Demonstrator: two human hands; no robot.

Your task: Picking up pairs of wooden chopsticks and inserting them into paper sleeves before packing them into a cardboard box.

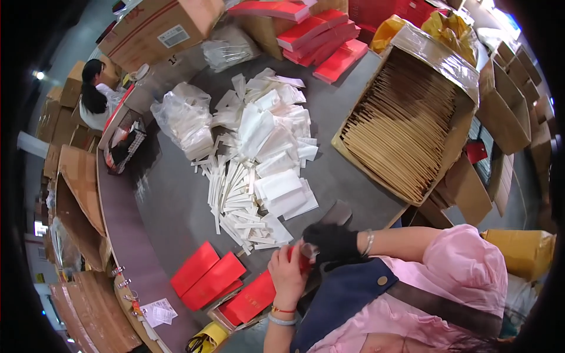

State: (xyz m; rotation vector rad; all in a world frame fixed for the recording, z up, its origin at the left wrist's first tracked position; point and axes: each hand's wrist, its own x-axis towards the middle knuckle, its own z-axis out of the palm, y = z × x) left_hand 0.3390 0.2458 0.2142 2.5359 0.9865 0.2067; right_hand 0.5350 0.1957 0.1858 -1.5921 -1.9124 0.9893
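Observation:
My left hand [286, 276], bare and with bracelets at its wrist, has its fingers closed round a small red item [305, 259] with a shiny, clear-looking end. My right hand [332, 242] wears a black glove and meets the left at that item, its fingers curled and partly hidden. The item's exact kind is hidden by the hands. A red paper packet [250, 299] lies beside my left wrist in an open carton, with more red packets [215, 276] to its left. Beyond the glove is a dark grey flat piece [337, 213].
White paper sleeves [259, 126] and narrow white strips [231, 191] are heaped mid-table, beside a clear plastic bag [185, 117]. A carton of thin brown pieces [400, 129] stands at right. Red packet stacks [318, 36] lie at the back. Another person [97, 94] is at far left.

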